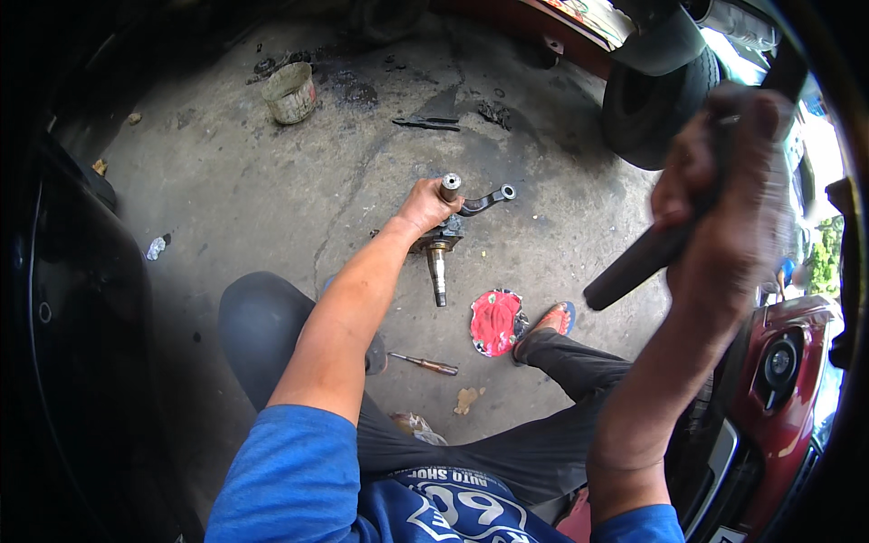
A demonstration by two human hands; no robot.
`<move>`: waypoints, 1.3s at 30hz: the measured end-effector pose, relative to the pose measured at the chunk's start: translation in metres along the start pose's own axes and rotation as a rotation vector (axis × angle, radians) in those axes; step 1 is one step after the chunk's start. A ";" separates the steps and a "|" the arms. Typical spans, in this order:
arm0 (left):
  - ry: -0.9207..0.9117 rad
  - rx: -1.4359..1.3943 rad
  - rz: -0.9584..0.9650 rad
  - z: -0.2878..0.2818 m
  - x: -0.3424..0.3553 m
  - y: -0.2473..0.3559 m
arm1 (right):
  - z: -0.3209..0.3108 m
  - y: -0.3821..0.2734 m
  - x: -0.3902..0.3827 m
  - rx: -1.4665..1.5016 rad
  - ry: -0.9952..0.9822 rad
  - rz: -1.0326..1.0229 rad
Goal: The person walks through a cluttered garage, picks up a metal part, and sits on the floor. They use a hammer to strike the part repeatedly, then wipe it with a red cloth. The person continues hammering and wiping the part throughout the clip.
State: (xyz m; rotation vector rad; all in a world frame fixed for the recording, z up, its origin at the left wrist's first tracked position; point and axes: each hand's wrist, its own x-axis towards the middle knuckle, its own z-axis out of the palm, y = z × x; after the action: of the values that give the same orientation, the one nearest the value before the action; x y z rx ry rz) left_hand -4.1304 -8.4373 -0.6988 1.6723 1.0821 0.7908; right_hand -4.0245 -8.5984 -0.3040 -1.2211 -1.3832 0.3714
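Note:
On the concrete floor ahead of me stands a steering knuckle (438, 241), its tapered spindle pointing toward me and a curved arm (490, 199) with an eye at its end reaching right. My left hand (425, 206) is closed around a round metal pin (450, 185) standing upright at the top of the knuckle. Raised high at the right, my right hand (724, 195) grips what looks like a hammer by its dark handle (634, 269). This hand is smeared by motion, and the tool's head is hard to make out against the dark upper right rim.
A screwdriver (424, 364) lies between my feet, near a red, grease-marked round lid (496, 323). Farther off are pliers (427, 123) and a dirty tub (290, 93). A tyre (661, 109) stands at the upper right; a red vehicle (778, 389) is at the right.

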 end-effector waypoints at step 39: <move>0.042 -0.073 -0.026 0.012 0.008 -0.006 | -0.044 0.047 0.022 0.053 -0.110 0.103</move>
State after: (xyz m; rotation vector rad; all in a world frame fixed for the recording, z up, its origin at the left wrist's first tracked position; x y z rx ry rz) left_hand -4.1184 -8.4339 -0.7078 1.5840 1.0893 0.8426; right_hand -3.9604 -8.5811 -0.3189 -1.2461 -1.3981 0.5510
